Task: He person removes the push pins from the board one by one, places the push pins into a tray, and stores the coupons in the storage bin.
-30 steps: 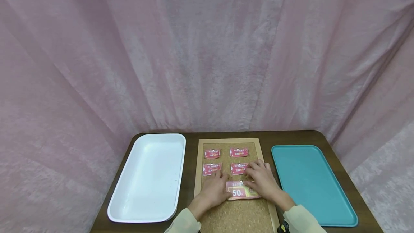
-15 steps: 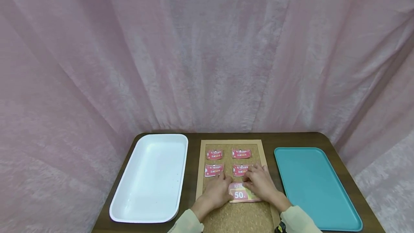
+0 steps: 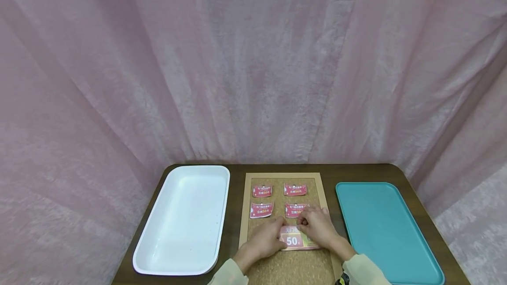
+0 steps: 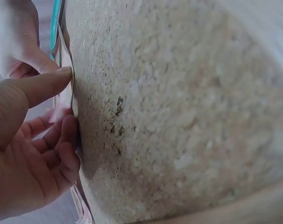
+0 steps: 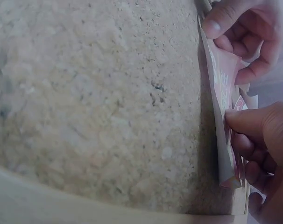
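Has shifted the fingers of the left hand slightly rightward since half a second ago, now reaching the far left corner of a large coupon. Has also bunched the fingers of the right hand more closely than before. Pinches the left end of the large coupon with the left hand, thumb at the near edge, forefinger at the far edge. Pinches around the middle of the far edge with the right hand, thumb tip against the printed face, other fingers curled; exact contact between those fingertips hidden. Pink and yellow with a white 50, laid across the middle of a cork board, near edge raised a little off the cork in the right wrist view, with shadow beneath.

Beyond it on the board, in two rows of two, four small red coupons, with the near right coupon partly covered by the right hand. To the left, on a dark wood counter, a white tray; to the right, a teal tray. Behind the far side, a pale pink curtain. Around both forearms, cream sleeves; by the right cuff, something black and yellow, too small to make out.
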Motion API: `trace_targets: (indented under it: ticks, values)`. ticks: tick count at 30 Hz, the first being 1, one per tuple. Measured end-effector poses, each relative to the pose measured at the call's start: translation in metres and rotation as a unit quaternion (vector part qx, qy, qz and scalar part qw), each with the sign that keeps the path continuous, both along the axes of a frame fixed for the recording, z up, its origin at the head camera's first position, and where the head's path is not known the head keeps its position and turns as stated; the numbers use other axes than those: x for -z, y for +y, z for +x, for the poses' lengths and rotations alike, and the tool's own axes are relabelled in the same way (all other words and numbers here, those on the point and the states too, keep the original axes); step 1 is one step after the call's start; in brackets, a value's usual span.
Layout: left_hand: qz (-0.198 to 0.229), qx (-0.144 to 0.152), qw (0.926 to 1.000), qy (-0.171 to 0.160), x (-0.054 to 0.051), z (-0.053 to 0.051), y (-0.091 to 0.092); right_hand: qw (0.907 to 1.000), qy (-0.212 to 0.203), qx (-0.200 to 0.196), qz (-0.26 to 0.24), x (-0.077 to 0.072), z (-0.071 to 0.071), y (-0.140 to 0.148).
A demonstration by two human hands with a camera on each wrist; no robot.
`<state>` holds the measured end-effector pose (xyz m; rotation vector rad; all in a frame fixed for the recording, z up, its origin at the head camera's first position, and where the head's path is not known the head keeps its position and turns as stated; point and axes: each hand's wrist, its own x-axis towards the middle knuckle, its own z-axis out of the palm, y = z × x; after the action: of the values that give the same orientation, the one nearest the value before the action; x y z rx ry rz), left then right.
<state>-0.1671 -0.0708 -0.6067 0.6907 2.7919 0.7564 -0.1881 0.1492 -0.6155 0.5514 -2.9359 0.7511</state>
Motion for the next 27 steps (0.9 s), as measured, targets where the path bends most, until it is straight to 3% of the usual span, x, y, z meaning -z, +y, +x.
trace_targets:
  ticks: [10, 17, 27]
  values:
    - [0.003, -0.029, 0.9995, -0.008, 0.0041, 0.0025, 0.0043, 0.9983, -0.043, 0.013, -0.039, -0.0017, -0.001, -0.0006]
    - [0.042, -0.021, 0.998, -0.042, 0.0062, 0.0042, 0.0056, 0.9912, -0.109, 0.015, -0.073, -0.0037, -0.0012, -0.0005]
    - [0.062, -0.028, 0.9965, -0.047, 0.0087, 0.0002, 0.0047, 0.983, -0.158, 0.005, -0.093, -0.0086, -0.0068, 0.0007]
